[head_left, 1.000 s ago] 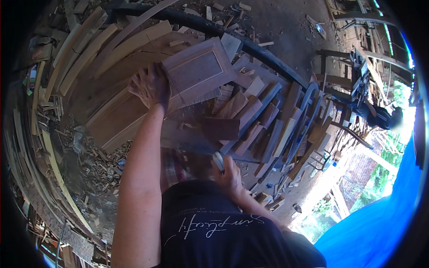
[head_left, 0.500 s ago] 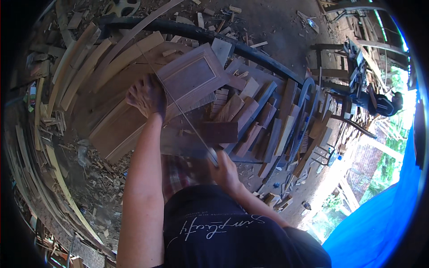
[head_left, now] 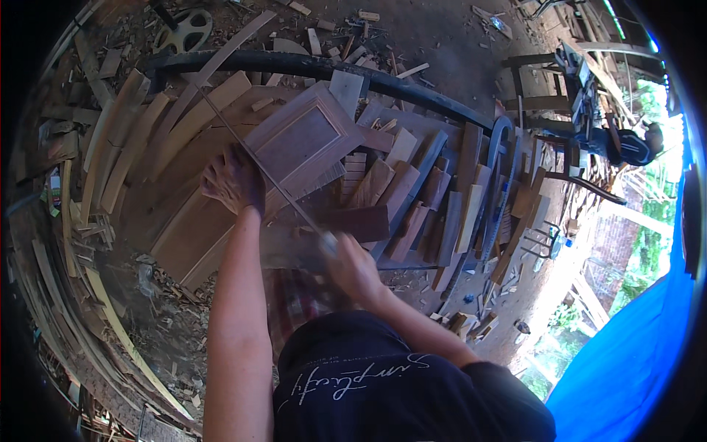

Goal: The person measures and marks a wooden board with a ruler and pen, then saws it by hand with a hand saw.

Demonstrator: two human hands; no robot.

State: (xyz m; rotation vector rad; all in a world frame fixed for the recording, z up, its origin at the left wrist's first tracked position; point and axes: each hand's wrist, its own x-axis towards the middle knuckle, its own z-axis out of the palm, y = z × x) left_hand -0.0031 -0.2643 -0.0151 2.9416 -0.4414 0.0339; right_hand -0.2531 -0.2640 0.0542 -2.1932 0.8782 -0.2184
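Note:
My left hand [head_left: 234, 180] presses down on a brown wooden panel [head_left: 180, 236], fingers bent and apart, thumb side close to the blade. My right hand [head_left: 355, 271], smeared by motion, is closed around the pale handle of a long, thin-bladed saw [head_left: 286, 195]. The blade appears edge-on and slants up and left past my left hand; whether its teeth sit in the wood cannot be made out. Just right of the blade lies a panelled wooden board [head_left: 298, 140] with a raised rectangular moulding. A dark wood block [head_left: 357, 223] rests near my right hand.
Several wood offcuts [head_left: 434, 191] lie in rows on the right. Curved wooden pieces [head_left: 132, 147] stand at the left, with long strips [head_left: 55, 283] along that edge. A dark curved beam [head_left: 309, 68] crosses behind. Another person [head_left: 633, 146] is at far right, beyond a blue tarp [head_left: 626, 361].
My right hand has pushed the saw up and to the left along the blade's line. My left hand stays on the panel. The whole view has shifted slightly.

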